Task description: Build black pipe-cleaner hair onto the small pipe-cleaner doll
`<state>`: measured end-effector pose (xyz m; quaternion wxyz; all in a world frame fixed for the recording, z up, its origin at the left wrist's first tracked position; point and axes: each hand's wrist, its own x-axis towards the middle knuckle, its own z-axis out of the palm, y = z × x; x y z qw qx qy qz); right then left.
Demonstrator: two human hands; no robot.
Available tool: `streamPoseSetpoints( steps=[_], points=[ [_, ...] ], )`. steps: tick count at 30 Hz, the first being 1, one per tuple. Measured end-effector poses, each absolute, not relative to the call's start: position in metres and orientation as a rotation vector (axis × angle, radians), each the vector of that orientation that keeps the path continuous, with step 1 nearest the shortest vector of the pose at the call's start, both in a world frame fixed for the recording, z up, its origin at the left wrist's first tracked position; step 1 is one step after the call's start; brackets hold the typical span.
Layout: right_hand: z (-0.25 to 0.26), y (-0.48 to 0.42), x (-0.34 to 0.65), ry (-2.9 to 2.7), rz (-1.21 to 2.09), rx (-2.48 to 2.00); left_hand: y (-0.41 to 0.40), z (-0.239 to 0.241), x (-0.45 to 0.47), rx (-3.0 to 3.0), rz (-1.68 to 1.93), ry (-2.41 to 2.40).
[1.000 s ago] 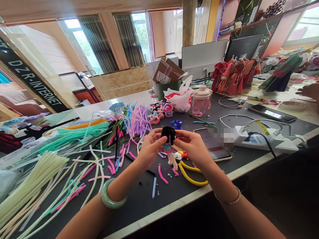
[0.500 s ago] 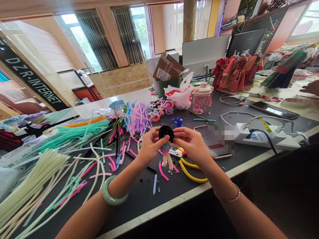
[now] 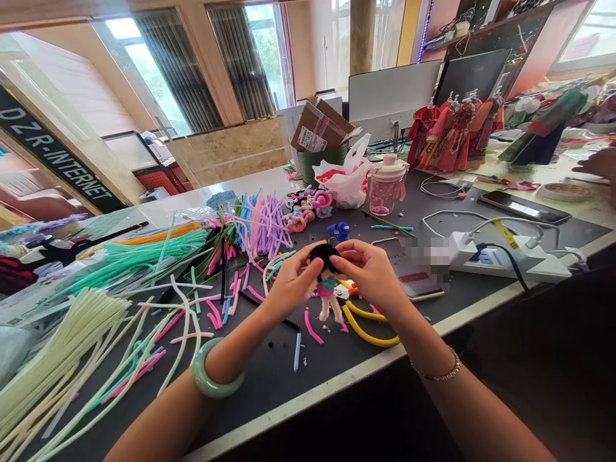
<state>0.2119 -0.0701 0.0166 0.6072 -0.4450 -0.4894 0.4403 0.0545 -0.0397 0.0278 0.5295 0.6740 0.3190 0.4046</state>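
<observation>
- left hand (image 3: 293, 282): fingers pressed to the doll's hair, jade bangle (image 3: 216, 375) on the wrist
- right hand (image 3: 368, 273): fingers on the other side of the hair, chain bracelet (image 3: 436, 369) on the wrist
- pipe-cleaner doll (image 3: 327, 289): black hair, teal top, pink skirt, held between both hands above the desk
- yellow-handled pliers (image 3: 366, 324): on the desk, just right of the doll's legs
- pink pipe-cleaner offcuts (image 3: 310, 327): on the desk below the doll
- lilac pipe cleaners (image 3: 272, 228): bundle beyond the left hand
- pale green pipe cleaners (image 3: 58, 353): long bundle, far left
- pink cup (image 3: 387, 186): lidded, beyond the right hand
- power strip (image 3: 481, 253): right of the right hand
- red costumed dolls (image 3: 445, 138): row, far side of desk
- co-worker's hand (image 3: 597, 163): at the right edge
</observation>
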Motion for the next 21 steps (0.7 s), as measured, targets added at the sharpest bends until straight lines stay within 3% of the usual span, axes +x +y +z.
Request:
streamPoseSetpoints(
  steps=[21],
  points=[
    [0.0157,-0.0716,0.2139,-1.213,1.008,-1.029,-0.0346,0.0229,0.0552,1.446,0.995,0.746]
  ],
)
